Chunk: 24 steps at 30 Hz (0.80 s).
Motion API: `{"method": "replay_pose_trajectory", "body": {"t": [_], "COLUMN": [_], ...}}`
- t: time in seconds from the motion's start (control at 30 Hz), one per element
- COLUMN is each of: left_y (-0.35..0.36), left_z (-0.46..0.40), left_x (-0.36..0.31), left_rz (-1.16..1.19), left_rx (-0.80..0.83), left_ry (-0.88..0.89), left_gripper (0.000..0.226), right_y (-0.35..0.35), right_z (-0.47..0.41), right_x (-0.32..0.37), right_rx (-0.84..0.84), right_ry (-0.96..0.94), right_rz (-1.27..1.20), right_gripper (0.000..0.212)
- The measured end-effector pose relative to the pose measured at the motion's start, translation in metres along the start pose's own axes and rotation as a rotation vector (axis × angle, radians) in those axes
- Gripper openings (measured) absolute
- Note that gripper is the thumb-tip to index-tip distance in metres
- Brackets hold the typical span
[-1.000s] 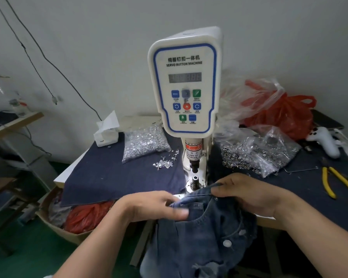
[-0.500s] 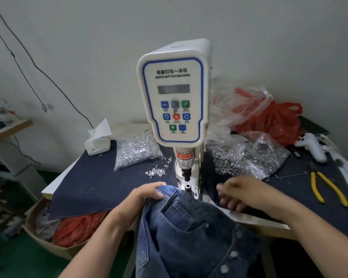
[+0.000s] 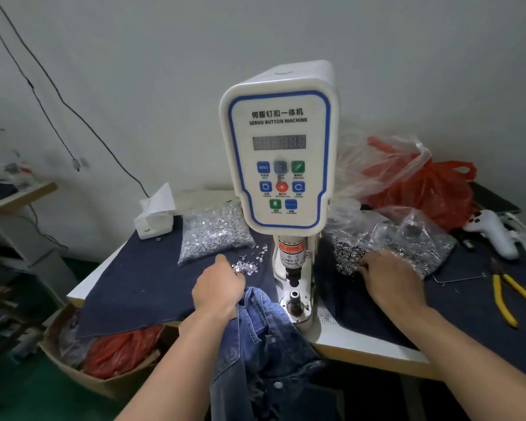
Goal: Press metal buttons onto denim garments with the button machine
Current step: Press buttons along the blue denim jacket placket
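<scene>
Below the press head of the single button machine point(image 3: 278, 165), one denim garment point(image 3: 264, 338) hung over the table's point(image 3: 362, 344) front edge, just left of the lower die. One left hand point(image 3: 217, 288) reached the loose metal studs point(image 3: 248, 265), its fingers hidden, so their spread could not be told. One right hand point(image 3: 390, 278) lay knuckles-up with fingers curled into one of two clear button bags point(image 3: 392, 247).

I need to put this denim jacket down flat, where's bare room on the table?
Bare navy cloth between the tissue box, the stud bag and the left hand. Right of the button machine it's crowded: button bags, pliers.
</scene>
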<state>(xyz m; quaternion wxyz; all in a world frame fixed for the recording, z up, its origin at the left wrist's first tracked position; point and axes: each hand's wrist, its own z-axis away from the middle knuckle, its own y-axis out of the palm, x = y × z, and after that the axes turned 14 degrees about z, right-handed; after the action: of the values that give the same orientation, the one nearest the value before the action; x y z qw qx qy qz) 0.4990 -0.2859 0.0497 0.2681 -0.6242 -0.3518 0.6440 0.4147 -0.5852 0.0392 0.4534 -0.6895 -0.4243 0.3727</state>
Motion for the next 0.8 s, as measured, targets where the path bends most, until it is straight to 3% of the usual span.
{"method": "replay_pose_trajectory", "body": {"t": [0.47,0.6,0.8], "left_y": [0.004,0.005,0.004], "left_z": [-0.004,-0.001,0.002], "left_x": [-0.002,0.003,0.009], "left_rz": [0.100,0.186,0.273], "left_rx": [-0.034,-0.081,-0.131], "left_ry": [-0.104,-0.116,-0.096], "left_gripper": [0.018,0.013,0.008], "right_y": [-0.010,-0.019,-0.040], "right_z": [0.004,0.011,0.033], "right_x": [-0.003,0.002,0.029], "right_rx": [-0.023,-0.024,0.245], "right_ry": [0.090,0.133,0.147], "right_rz": [-0.191,-0.492,-0.991], "right_gripper": [0.010,0.011,0.028]}}
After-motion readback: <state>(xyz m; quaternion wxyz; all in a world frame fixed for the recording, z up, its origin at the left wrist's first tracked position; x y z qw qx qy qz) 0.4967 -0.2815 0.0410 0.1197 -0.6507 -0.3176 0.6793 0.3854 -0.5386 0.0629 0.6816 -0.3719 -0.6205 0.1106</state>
